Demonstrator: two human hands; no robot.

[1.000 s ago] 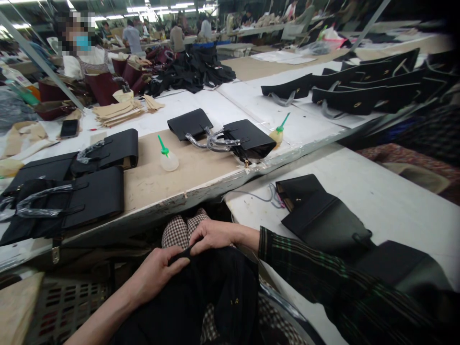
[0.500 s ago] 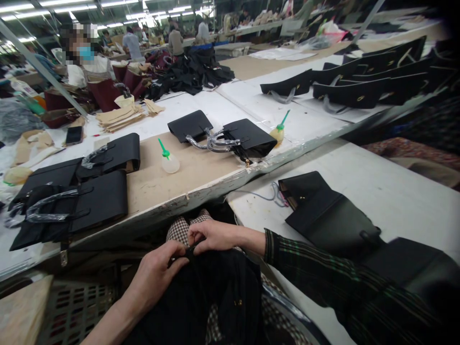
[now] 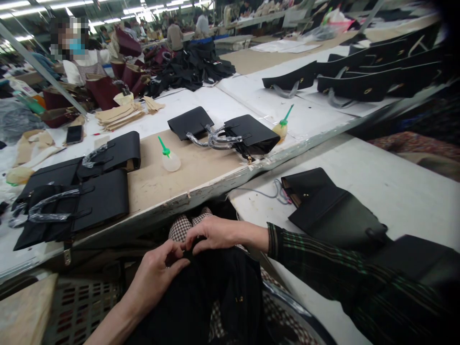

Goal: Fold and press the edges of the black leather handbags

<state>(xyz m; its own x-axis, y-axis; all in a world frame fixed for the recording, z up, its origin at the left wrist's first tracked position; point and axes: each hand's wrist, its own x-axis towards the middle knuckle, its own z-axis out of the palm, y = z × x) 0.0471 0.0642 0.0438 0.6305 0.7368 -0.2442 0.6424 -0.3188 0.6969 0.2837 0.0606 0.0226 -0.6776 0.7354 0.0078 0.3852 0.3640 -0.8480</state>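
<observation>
Thumb and fingers of a worker's left hand (image 3: 153, 270) close on the edge of a black piece (image 3: 230, 273) draped across the lap, while the right hand (image 3: 213, 232), its wrist in a dark plaid sleeve (image 3: 316, 258), pinches the same edge just beside it, the fingertips of the two hands nearly meeting. Small gold-coloured marks show on the black piece, and checked cloth (image 3: 179, 229) covers the knees beyond. At the worker's left, below the table, sits a perforated crate (image 3: 84, 302); to the right, folded black panels (image 3: 334, 215) lie on a pale tabletop (image 3: 406, 191) near a loop of grey cord (image 3: 276, 191). On the long worktable (image 3: 201, 179) ahead, black bags (image 3: 102, 196) with plastic-wrapped handles rest at left, with more black bags (image 3: 251, 134) near the middle. Between the two groups stands a squeeze bottle (image 3: 170, 160) with a green spout; a second bottle (image 3: 282, 129) holds yellowish contents. Farther back, a masked co-worker (image 3: 89, 69) is seen near burgundy pieces (image 3: 102, 91) and a heap of black material (image 3: 196, 67).
</observation>
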